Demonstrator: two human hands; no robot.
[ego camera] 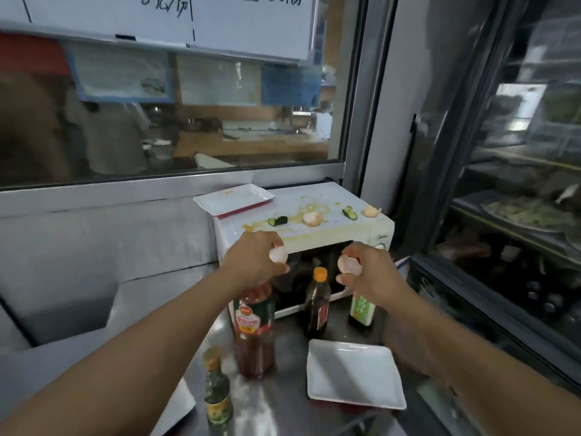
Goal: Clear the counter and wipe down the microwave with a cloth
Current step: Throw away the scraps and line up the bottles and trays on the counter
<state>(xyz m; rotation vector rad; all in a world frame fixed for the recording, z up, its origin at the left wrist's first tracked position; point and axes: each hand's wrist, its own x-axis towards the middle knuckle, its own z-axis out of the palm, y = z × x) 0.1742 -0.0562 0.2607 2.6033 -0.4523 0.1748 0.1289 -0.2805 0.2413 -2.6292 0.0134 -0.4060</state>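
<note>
While the microwave (pixel 301 225) sits at the back of the steel bench (pixel 283 404), its white top is smeared with yellow egg and carries two cucumber pieces (pixel 278 220), two eggshell halves (pixel 312 218) and a white tray (pixel 234 198) at its back left corner. My left hand (pixel 251 262) pinches a pale eggshell piece (pixel 278 255) in front of the microwave's upper edge, and my right hand (pixel 371 275) pinches another shell half (pixel 349 264) level with it. Below my hands stand a large red sauce bottle (pixel 254 328), a dark bottle with an orange cap (pixel 317 303) and a green-labelled bottle (pixel 362 309). Nearer me lie a white square plate (pixel 355 372) and a small bottle with a gold cap (pixel 217 391).
</note>
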